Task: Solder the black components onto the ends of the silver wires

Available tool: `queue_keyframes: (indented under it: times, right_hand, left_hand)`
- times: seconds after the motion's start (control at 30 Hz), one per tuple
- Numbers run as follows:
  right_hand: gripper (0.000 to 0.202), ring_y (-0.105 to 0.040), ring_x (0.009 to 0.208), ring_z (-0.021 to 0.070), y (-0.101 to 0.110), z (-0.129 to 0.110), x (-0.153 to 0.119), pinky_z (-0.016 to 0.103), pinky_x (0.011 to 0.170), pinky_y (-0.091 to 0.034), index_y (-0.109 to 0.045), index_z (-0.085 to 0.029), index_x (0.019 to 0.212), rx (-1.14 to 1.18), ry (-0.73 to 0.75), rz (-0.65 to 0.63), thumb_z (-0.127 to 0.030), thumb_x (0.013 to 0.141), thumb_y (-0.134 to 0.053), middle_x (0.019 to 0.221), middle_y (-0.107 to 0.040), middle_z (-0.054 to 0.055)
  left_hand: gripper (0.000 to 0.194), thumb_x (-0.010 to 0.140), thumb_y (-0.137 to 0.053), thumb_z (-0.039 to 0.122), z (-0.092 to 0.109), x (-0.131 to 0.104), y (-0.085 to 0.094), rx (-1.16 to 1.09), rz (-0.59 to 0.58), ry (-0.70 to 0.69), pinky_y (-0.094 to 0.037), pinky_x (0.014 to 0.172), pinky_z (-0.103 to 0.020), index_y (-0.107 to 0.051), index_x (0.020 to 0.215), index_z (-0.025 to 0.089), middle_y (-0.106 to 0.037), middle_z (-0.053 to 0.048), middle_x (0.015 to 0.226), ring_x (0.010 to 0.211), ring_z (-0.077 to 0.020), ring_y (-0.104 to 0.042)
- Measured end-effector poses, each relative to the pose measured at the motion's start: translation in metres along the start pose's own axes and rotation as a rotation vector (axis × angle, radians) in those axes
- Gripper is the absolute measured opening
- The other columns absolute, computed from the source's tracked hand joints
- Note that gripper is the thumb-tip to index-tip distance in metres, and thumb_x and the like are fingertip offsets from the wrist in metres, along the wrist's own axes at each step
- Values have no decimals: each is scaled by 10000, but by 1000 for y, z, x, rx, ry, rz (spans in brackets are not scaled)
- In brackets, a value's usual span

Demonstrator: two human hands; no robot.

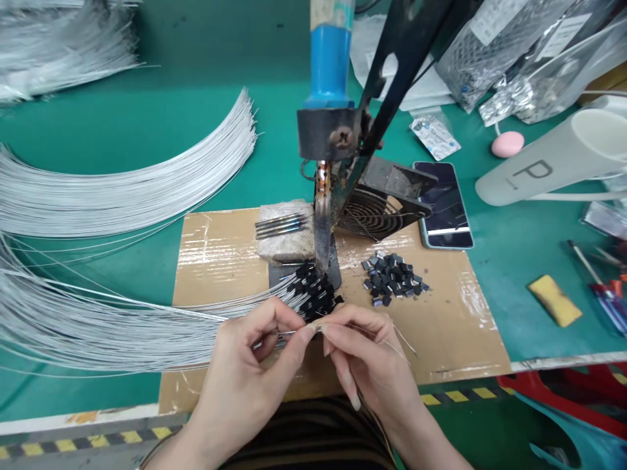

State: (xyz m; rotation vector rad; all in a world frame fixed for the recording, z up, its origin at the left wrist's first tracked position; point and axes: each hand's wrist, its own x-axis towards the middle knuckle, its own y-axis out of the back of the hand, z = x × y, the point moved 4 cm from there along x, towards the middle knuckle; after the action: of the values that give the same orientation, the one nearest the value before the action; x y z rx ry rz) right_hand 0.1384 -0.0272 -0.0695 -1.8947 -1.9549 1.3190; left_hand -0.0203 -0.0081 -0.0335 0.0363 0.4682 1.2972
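Near the surface's front edge, the left hand (245, 372) and right hand (372, 365) each keep a pinched grip on one thin white wire (294, 331), beside black-tipped wires (316, 294).

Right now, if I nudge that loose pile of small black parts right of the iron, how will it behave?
The black parts probably scatter: they lie loose and unconnected. Each looks tiny, likely light. The taped cardboard looks glossy, so they may slide easily.
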Motion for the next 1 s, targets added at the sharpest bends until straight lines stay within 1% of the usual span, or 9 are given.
queue_keyframes:
  times: [0.13, 0.27, 0.4, 0.5, 0.67, 0.83, 1.0]
  right_hand:
    - [196, -534, 310, 24, 0, 1, 0, 77, 293, -380, -837, -180, 781, 18, -24, -8, -360, 851, -873, 612, -690, -25]
    - [194, -544, 321, 28, -1, 4, -1, 77, 305, -400, -841, -183, 834, 47, -13, -30, -371, 882, -850, 605, -690, -27]
    - [182, -544, 328, 23, -3, 6, 0, 78, 313, -406, -843, -183, 847, 95, 4, -21, -360, 888, -841, 617, -681, -34]
    - [185, -546, 325, 26, -4, 5, 1, 86, 312, -407, -839, -181, 819, 109, 11, -7, -355, 882, -845, 615, -675, -35]
    - [205, -534, 311, 23, -4, 4, 2, 86, 312, -414, -827, -172, 768, 124, 9, 18, -348, 869, -854, 601, -674, -37]
    - [164, -549, 305, 27, -6, 6, 2, 80, 311, -415, -845, -181, 800, 165, 2, 39, -335, 852, -865, 626, -712, -26]
    - [158, -514, 277, 32, -9, 7, 3, 82, 306, -408, -856, -183, 811, 184, 20, 59, -335, 856, -858, 548, -691, -20]
  left_hand:
    - [197, 992, -667, 353, 0, 0, 0, 14, 8, -4, -368, 506, -232, -670, 837, 232, -674, 14, 695, 578, -126, -528]
    - [194, 992, -668, 305, 7, 0, 0, 67, 68, -64, -367, 488, -225, -674, 812, 234, -581, 48, 630, 539, -110, -464]
    - [149, 985, -666, 232, 16, -1, 0, 149, 128, -165, -454, 573, -204, -676, 836, 237, -630, 50, 690, 613, -103, -555]
    - [139, 981, -663, 203, 19, 0, -1, 185, 146, -205, -466, 592, -192, -676, 848, 238, -638, 57, 697, 628, -96, -575]
    - [147, 981, -667, 198, 18, 0, -2, 184, 149, -207, -476, 596, -183, -686, 842, 241, -648, 64, 692, 626, -91, -587]
    - [128, 982, -679, 208, 13, -1, -6, 151, 191, -195, -489, 586, -182, -687, 856, 233, -668, 54, 704, 625, -95, -604]
    - [122, 991, -683, 231, 4, -2, -9, 89, 217, -167, -516, 614, -193, -681, 869, 220, -690, 29, 724, 666, -113, -645]
